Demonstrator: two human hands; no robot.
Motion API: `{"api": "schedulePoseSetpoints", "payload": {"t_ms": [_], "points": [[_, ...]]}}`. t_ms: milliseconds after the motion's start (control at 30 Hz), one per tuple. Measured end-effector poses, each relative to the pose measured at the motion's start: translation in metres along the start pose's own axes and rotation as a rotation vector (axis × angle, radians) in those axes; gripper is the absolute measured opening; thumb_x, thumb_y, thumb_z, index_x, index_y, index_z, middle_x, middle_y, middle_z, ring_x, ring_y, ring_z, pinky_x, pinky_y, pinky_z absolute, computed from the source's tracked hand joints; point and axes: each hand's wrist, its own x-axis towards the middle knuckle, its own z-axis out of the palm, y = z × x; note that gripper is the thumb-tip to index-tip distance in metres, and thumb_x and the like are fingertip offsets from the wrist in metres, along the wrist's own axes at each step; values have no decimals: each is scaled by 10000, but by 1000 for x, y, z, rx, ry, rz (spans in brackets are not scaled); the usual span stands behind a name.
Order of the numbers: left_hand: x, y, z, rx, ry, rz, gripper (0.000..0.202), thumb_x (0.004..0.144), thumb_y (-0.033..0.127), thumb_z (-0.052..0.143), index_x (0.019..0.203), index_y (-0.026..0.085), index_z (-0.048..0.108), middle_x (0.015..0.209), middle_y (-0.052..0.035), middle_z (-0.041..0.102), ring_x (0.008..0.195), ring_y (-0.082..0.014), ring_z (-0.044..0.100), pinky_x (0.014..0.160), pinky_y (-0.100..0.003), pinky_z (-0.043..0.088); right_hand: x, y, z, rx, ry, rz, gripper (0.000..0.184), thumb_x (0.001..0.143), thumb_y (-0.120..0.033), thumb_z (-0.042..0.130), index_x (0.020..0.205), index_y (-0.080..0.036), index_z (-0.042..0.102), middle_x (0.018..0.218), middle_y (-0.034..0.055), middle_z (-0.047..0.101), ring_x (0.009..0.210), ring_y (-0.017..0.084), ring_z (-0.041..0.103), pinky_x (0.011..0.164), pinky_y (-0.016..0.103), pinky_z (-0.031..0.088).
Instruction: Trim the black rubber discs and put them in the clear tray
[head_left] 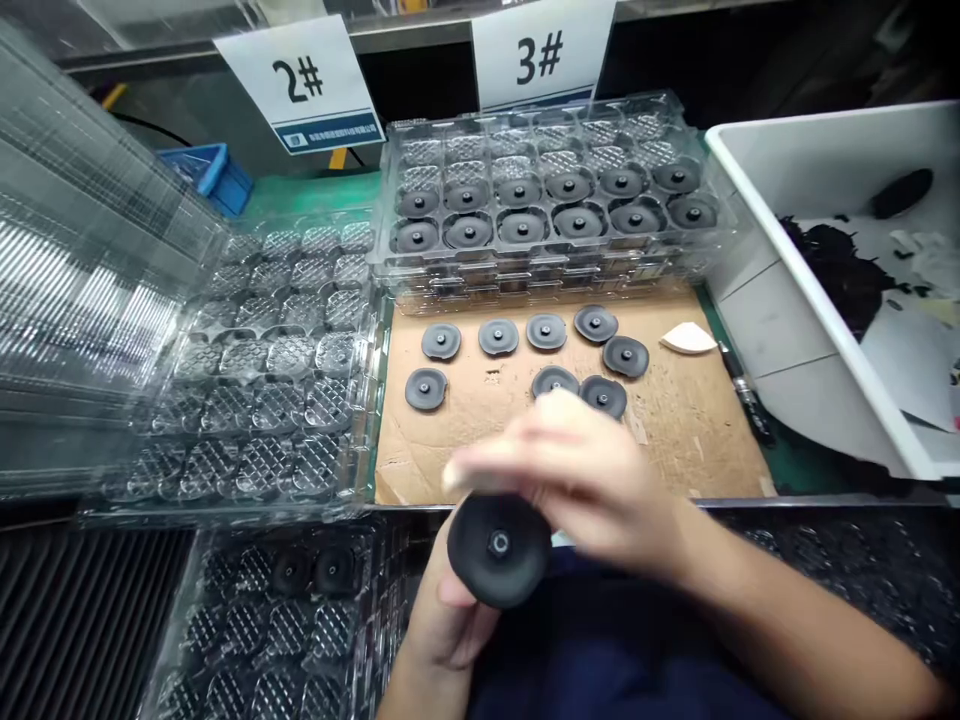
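My left hand (442, 610) holds a round black rubber disc (499, 548) with a small metal centre, close to my body. My right hand (577, 470) hovers just above the disc, blurred by motion, fingers curled toward its top edge; what they grip is unclear. Several more black discs (546, 332) lie loose on a brown cardboard sheet (697, 430) beyond my hands.
A stack of clear plastic trays (555, 195) at the back holds two rows of discs. Empty clear trays (277, 370) lie at the left and one (292, 610) near my lap. A white bin (825, 300) of black scraps stands right. A pen (742, 390) and white wedge (688, 338) lie beside it.
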Motion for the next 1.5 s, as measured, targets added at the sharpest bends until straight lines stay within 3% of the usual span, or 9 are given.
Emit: {"api": "schedulePoseSetpoints", "payload": {"t_ms": [133,300,467,600,700,900,1200,1333,1500], "points": [[-7,8,4,-214,-96,-8,544,560,505,750,1074,354,655,1088,24,694,985,-226,653,850,-302,521,-4,57,26,86,73,460,213,878,-221,498,969,-218,691,950,28,689,877,165,625,773,290,481],[-10,10,2,-343,-161,-11,478,674,547,627,1090,314,657,1081,0,697,971,-222,664,822,-280,531,-44,95,75,21,53,487,269,840,-147,469,1002,-185,680,1091,113,580,1008,223,567,885,403,452],[-6,7,0,-316,-158,66,463,829,588,426,1153,313,610,1065,-25,697,822,-176,697,691,-241,547,-78,71,68,66,72,446,285,878,-151,409,1036,-198,641,1078,101,576,1014,194,567,860,364,477],[-3,0,-1,230,29,396,545,834,528,476,1341,360,369,1132,-51,633,844,-171,652,783,-312,521,-94,51,50,115,24,446,260,878,-133,424,928,-189,673,859,56,651,808,151,627,705,270,517],[-1,-3,-1,732,68,631,911,718,184,715,1389,439,153,1252,-25,530,1131,-209,524,1005,-376,383,-101,45,42,122,37,470,237,878,-130,439,890,-174,672,837,55,667,793,146,638,707,256,522],[2,-3,8,1155,21,776,1035,718,120,699,1412,381,-24,1232,-52,513,1140,-195,515,1026,-352,362,-101,32,19,148,203,571,198,881,-225,487,960,-196,666,929,67,664,859,169,631,670,242,522],[3,-5,17,1164,-1,503,727,692,336,729,1327,364,377,1234,-28,571,1132,-218,527,975,-316,394,-91,15,-2,533,159,332,109,782,-250,678,883,-245,721,815,33,675,733,134,617,655,223,507],[4,-6,30,1134,33,338,279,815,359,590,1073,274,657,997,-33,703,870,-186,625,791,-269,460,-91,30,9,626,437,631,215,748,-431,683,752,-219,722,697,26,667,625,135,617,552,218,504],[7,-16,36,1000,77,186,304,871,388,485,888,201,723,682,-20,681,600,-143,563,609,-250,430,-94,40,14,551,444,812,294,787,-454,617,823,-189,739,805,73,716,738,194,664,652,286,549]]}}
